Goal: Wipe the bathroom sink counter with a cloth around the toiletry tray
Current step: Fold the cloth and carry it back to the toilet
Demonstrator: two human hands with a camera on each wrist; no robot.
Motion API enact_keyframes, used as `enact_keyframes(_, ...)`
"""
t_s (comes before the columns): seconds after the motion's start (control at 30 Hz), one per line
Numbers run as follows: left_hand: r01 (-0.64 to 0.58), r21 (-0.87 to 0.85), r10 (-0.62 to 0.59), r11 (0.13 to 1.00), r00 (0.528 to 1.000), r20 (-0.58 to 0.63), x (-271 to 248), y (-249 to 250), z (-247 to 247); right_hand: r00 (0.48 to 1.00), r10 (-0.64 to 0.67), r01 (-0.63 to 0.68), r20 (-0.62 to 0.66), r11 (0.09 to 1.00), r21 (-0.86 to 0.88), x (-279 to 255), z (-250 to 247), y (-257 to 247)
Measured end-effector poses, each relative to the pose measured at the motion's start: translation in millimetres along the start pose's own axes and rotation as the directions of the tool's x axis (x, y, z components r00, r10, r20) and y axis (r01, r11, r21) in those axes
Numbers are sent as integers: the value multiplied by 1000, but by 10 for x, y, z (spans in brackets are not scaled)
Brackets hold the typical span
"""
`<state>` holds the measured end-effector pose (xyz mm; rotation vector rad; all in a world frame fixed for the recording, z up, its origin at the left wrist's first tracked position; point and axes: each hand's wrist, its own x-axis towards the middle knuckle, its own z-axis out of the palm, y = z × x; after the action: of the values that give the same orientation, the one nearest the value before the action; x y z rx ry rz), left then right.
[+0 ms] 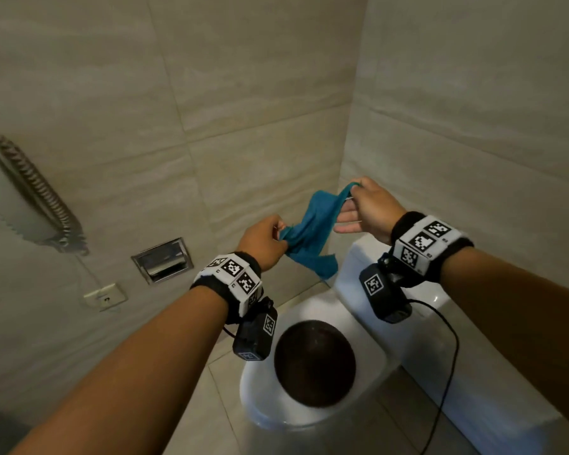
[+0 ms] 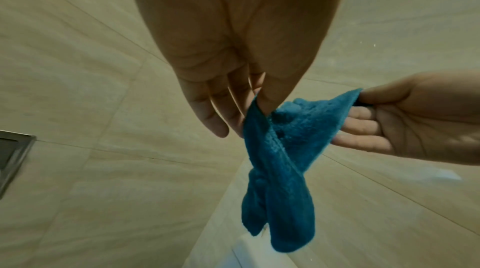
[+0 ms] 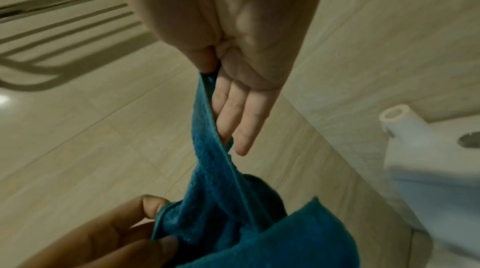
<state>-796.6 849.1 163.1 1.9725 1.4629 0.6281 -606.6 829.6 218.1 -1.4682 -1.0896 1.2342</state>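
A teal cloth [image 1: 312, 231] hangs stretched between both hands in the air above a toilet. My left hand [image 1: 266, 239] pinches its lower left corner between thumb and forefinger. My right hand [image 1: 363, 206] pinches the upper right corner, its other fingers straight. In the left wrist view the cloth [image 2: 278, 161] twists and droops below my left hand [image 2: 249, 104], with the right hand [image 2: 389, 118] at the right. The right wrist view shows the cloth [image 3: 228, 200] running from my right hand [image 3: 215, 75] down to the left hand [image 3: 145, 221]. No sink counter or toiletry tray is in view.
A white toilet [image 1: 270, 402] with a dark bowl sits below the hands, its cistern [image 1: 440, 339] to the right. Beige tiled walls meet in a corner behind. A recessed metal holder [image 1: 163, 259], a wall socket [image 1: 104, 298] and a coiled-cord handset [image 1: 30, 198] are on the left wall.
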Motion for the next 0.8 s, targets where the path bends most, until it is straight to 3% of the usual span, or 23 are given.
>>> enact_keyframes(0.07,-2,-69,0,998,1000,-21,129,18,-22,998,48,-48,-27,999,23,108,1,-16)
enact_keyframes(0.17,-33,-132,24,991,997,-73,319,27,-146,975,44,-61,-216,995,-74,327,-27,-40)
enact_keyframes(0.23,-67,-145,58,987,996,-68,453,9,-247,958,49,-63,-282,997,-39,425,-62,-71)
enact_keyframes(0.33,-92,-184,90,979,996,-24,661,-28,-361,968,172,-138,-181,973,184,424,-58,-172)
enact_keyframes(0.4,-75,-199,75,977,997,-9,774,-57,-398,977,168,-134,-131,962,239,423,-6,-224)
enact_keyframes(0.43,-66,-184,66,981,998,-8,811,-68,-411,978,141,-110,-155,975,194,469,8,-221)
enact_keyframes(0.5,-65,-151,62,986,998,-26,870,-105,-430,971,61,-94,-232,987,-132,579,-8,-183)
enact_keyframes(0.6,-49,-113,40,992,996,-80,940,-207,-468,972,-55,-84,-230,829,-553,645,-51,-165)
enact_keyframes(0.67,-21,-132,8,991,995,-101,990,-286,-499,975,-70,-86,-211,756,-649,694,-111,-113)
enact_keyframes(0.8,7,-170,-30,986,990,-135,1085,-397,-545,954,-63,-165,-292,705,-690,759,-170,-9)
